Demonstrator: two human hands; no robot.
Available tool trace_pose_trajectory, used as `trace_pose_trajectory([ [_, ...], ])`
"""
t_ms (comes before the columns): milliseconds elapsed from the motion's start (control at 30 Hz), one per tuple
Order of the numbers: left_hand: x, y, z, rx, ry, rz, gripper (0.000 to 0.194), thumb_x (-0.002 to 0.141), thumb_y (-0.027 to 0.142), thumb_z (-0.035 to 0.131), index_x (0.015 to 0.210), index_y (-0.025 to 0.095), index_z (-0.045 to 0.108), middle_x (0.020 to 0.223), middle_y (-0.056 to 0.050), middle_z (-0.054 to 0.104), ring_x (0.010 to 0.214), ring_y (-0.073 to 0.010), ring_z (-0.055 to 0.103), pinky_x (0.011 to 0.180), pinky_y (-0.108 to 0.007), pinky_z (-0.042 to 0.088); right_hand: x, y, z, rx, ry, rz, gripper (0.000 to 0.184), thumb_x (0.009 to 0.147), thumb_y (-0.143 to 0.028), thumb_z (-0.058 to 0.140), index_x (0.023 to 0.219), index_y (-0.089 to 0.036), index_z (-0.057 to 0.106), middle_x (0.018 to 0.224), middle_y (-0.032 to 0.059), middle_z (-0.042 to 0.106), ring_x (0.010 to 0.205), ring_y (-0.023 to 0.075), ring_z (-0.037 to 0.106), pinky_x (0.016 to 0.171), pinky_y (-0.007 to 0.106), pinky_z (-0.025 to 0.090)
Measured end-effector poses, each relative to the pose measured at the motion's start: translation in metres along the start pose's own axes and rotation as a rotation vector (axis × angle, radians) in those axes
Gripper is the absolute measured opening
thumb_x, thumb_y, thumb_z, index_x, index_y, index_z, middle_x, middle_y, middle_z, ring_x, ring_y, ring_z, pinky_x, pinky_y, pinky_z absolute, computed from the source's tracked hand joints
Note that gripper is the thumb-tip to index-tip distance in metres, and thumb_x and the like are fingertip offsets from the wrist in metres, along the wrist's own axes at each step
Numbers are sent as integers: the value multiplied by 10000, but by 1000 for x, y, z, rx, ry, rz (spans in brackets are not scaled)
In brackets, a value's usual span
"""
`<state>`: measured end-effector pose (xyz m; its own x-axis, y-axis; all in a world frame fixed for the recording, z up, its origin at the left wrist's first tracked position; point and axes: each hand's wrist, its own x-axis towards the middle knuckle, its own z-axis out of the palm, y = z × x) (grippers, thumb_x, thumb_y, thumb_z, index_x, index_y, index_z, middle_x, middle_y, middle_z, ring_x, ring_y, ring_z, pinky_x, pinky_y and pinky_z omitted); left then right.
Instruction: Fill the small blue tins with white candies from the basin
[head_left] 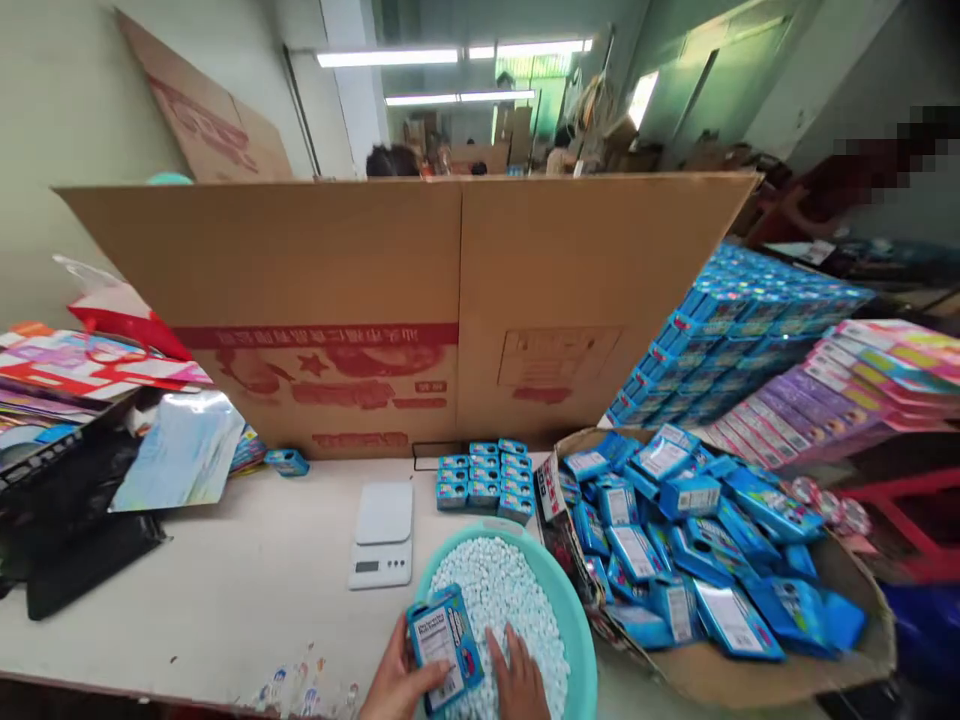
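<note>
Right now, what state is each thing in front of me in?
Left hand, gripping a blue box
Blue box, tilted, label showing; whether open, I can't tell
Right hand, fingers spread at the white pellets
Basin, holding many white pellets
Scale, lying flat; display unreadable
Small boxes, stacked in rows
Carton, open, heaped with blue packs
Ceiling light, lit

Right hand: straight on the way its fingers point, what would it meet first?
The right hand would likely meet the pale pellets in the turquoise basin; it seems right at their surface, though depth is unclear.
</note>
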<state>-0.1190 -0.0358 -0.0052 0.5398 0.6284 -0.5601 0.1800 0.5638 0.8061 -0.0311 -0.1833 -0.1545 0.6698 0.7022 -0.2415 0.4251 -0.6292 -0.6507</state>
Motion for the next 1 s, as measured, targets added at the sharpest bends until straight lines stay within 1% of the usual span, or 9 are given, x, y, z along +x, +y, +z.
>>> trace_pose_trajectory([
  [33, 0, 4, -4, 30, 12, 10, 719, 395, 378, 851, 1030, 197, 568, 1006, -121, 700, 986, -340, 635, 887, -456, 503, 3, -7, 4, -35, 23, 38, 905, 573, -507, 728, 1376, -303, 364, 1464, 121, 334, 1332, 437, 275, 1035, 614, 254],
  [100, 3, 13, -10, 83, 43, 15, 694, 434, 385, 835, 1044, 192, 565, 1020, -112, 698, 982, -320, 638, 872, -433, 512, 12, -20, 5, -78, 89, 90, 967, 587, -485, 726, 1414, -236, 292, 1497, 150, 248, 1355, 406, 239, 1058, 561, 246],
  [267, 9, 19, -20, 164, 68, 22, 648, 473, 414, 814, 1024, 180, 567, 1020, -96, 698, 987, -284, 634, 881, -381, 513, 42, -30, -4, -120, 164, 135, 789, 669, -315, 685, 1382, -263, 350, 1439, 128, 336, 1287, 337, 371, 1031, 457, 311],
  [400, 8, 15, -28, 206, 59, 46, 618, 514, 417, 799, 1034, 185, 558, 997, -74, 696, 963, -259, 636, 866, -351, 513, 60, -16, -6, -121, 172, 179, 701, 641, -140, 642, 1308, -247, 456, 1353, 117, 415, 1226, 323, 429, 992, 409, 364],
  [500, 4, 13, -33, 264, 19, 75, 618, 526, 405, 799, 1049, 188, 551, 958, -57, 695, 905, -245, 644, 838, -344, 516, 66, -3, -9, -35, 187, 155, 645, 625, -107, 604, 1252, -221, 504, 1318, 108, 432, 1212, 303, 438, 994, 384, 378],
  [633, -3, 12, -37, 301, 56, 95, 610, 554, 415, 782, 1066, 183, 545, 981, -64, 689, 938, -251, 636, 850, -348, 508, 58, 13, -19, 152, 134, 91, 592, 665, -189, 586, 1249, -214, 490, 1260, 74, 471, 1199, 239, 459, 1015, 339, 370],
  [733, -7, 12, -38, 307, 85, 81, 633, 539, 426, 786, 1065, 183, 530, 952, -60, 693, 910, -247, 641, 826, -348, 515, 43, 15, -22, 162, 82, 101, 735, 665, -384, 659, 1335, -232, 400, 1348, 83, 415, 1279, 265, 380, 1052, 372, 324],
  [833, -9, 13, -35, 324, 67, 79, 636, 536, 423, 788, 1061, 183, 521, 934, -59, 690, 872, -239, 644, 806, -348, 519, 38, 2, -15, 140, 172, 180, 825, 668, -546, 646, 1368, -215, 363, 1368, 126, 403, 1282, 308, 363, 1048, 426, 308],
  [1000, -10, 15, -23, 352, 98, 108, 624, 546, 470, 767, 1047, 183, 531, 924, -60, 691, 883, -242, 644, 817, -358, 515, 62, -15, -8, 276, 390, 364, 586, 740, -584, 542, 1169, -187, 576, 1259, 138, 506, 1196, 325, 430, 1008, 458, 324],
])
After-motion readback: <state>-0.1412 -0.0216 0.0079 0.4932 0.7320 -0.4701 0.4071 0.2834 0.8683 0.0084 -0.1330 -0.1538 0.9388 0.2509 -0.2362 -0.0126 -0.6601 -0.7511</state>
